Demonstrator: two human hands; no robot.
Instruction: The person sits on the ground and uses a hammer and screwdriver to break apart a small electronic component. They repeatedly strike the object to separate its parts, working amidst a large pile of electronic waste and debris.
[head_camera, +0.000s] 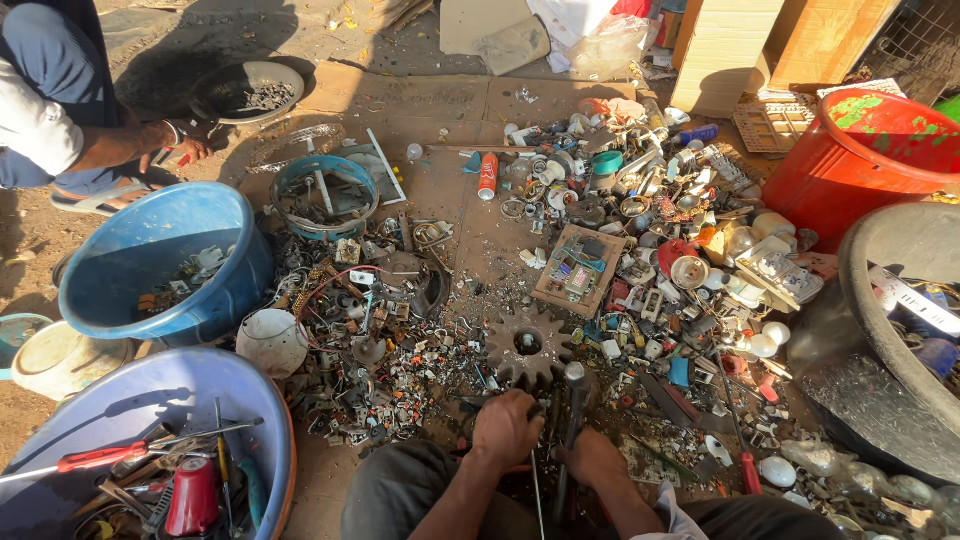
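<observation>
Two hands low over scrap, left hand (505, 428) fisted on something hidden, right hand (590, 455) gripping hammer (573, 400)

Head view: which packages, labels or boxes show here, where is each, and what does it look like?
Spray can: lying on the cardboard mat, upper middle; orange cylinder, white cap.
Cardboard boxes: top right, behind the scrap pile; tall, plain tan.
Plastic bag: top centre; clear, crumpled.
Labelled strip: on the dark tub rim, right edge; white, print too small to tell.

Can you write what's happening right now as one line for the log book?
left hand: pressed on small scrap | right hand: gripping grey metal hammer | ahead: dark toothed metal gear | left: blue plastic tub
</observation>
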